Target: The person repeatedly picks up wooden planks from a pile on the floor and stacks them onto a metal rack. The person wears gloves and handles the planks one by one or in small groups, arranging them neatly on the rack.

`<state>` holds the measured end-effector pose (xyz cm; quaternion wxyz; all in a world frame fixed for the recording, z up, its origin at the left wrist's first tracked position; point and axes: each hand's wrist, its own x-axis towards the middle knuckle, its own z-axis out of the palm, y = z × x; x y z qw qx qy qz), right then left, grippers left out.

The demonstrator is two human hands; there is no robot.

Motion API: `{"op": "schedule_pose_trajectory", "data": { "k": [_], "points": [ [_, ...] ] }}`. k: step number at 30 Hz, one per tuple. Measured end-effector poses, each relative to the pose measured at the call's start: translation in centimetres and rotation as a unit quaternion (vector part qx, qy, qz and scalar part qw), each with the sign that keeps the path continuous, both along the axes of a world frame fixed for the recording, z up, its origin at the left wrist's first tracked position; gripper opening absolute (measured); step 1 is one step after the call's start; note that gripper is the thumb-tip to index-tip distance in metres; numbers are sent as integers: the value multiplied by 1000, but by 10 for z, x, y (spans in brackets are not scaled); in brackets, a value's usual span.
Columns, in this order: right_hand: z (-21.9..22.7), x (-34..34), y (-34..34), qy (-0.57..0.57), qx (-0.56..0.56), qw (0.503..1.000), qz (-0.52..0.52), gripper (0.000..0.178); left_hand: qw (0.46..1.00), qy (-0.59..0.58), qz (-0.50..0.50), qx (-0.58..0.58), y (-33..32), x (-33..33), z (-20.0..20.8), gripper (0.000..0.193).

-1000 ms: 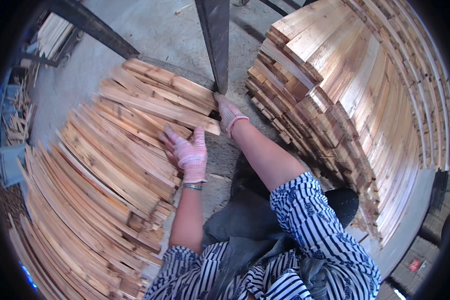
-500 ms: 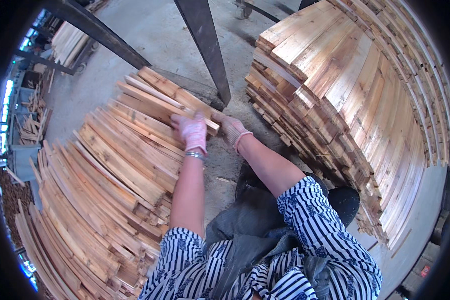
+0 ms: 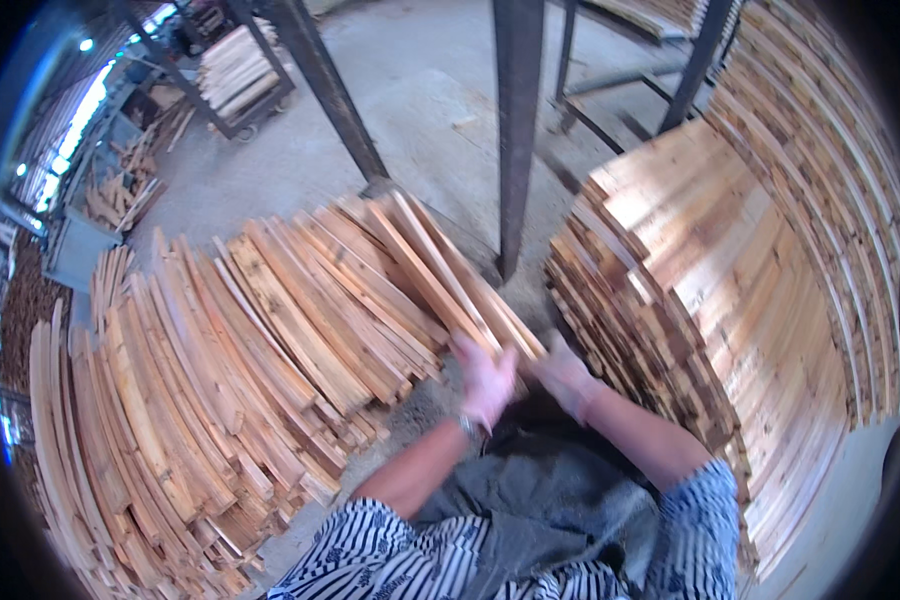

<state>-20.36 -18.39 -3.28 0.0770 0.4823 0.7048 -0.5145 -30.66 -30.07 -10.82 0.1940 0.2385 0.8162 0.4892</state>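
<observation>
Slanting toward eleven o'clock from the hands, with twelve taken as the top of the view, a few narrow wooden strips (image 3: 425,268) are held by their near ends, low in the middle of the view. Those ends are gripped by the left hand (image 3: 487,380), which is covered by a pale pinkish glove and is closed around them, with the thumb laid on the right side. The near end of the outermost strip is met by the right hand (image 3: 565,375), also gloved; its fingers are blurred and partly hidden, so whether they are closed cannot be told. A band is worn on the left wrist. At nine o'clock, a broad pile of loose boards (image 3: 270,330) is fanned out, with its near ends left uneven. Between two and three o'clock, a tall stack of boards (image 3: 760,270) is laid in layers, its top lit brightly. A dark metal post (image 3: 518,120) is seen at twelve o'clock, and a second post (image 3: 320,90) is seen at eleven, just beyond the far edge of the loose boards. Farther off, between ten and eleven, pale boards are gathered on a low rack (image 3: 240,80), while wood scraps (image 3: 120,200) are heaped at ten. At six o'clock, a dark grey apron (image 3: 550,490) is worn over striped clothing (image 3: 360,545).
</observation>
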Motion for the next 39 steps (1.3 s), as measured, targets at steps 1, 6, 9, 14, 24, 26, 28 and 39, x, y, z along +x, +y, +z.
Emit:
{"op": "schedule_pose_trajectory", "data": {
  "k": [1, 6, 9, 14, 24, 26, 28, 39],
  "points": [
    [14, 23, -4, 9, -68, 998, 9, 74, 990, -90, -15, 109, -19, 22, 8, 99],
    [32, 71, -36, 43, -49, 995, 82, 83, 892, -400, 131, 166, -68, 31, 18, 55],
    [21, 61, -37, 11, -137, 981, 137, 77, 793, -549, 132, 229, -52, 3, 9, 66],
    [15, 31, -2, 46, -248, 949, 188, 46, 817, -538, 72, 193, -39, 4, 22, 56],
    [30, -7, -49, 271, -204, 941, 3, 81, 933, -339, -19, 122, -74, 103, 73, 79],
    [81, 14, -52, 352, -181, 916, 58, 83, 932, -309, -82, 172, -74, 112, 90, 84],
    [136, 28, -55, 365, -35, 929, 53, 104, 927, -177, -105, 313, -66, 122, 116, 92],
    [304, 211, -19, 392, 605, 684, -112, 127, 732, 224, -534, 360, 54, 158, 271, 68]
  ]
}}
